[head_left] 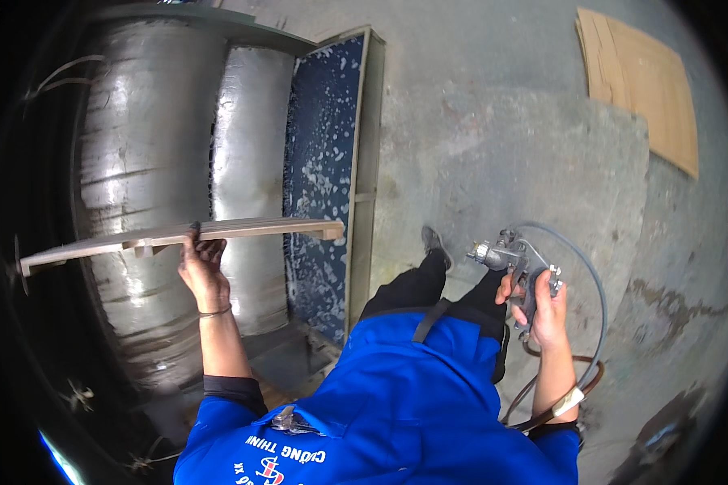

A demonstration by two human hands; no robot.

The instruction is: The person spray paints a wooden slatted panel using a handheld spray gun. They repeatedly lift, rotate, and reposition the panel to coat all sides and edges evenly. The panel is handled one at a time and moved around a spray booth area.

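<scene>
Two hands are busy in the head view: the left hand lifts a long wooden slat level over the spray booth, fingers closed on its near edge, while the right hand grips a spray gun, fingers wrapped round the handle, nozzle aimed left. Judging by this, the slat is presented for coating; next calls for swinging the gun toward it. Hose loops over stained concrete floor; cardboard lies far off.
</scene>
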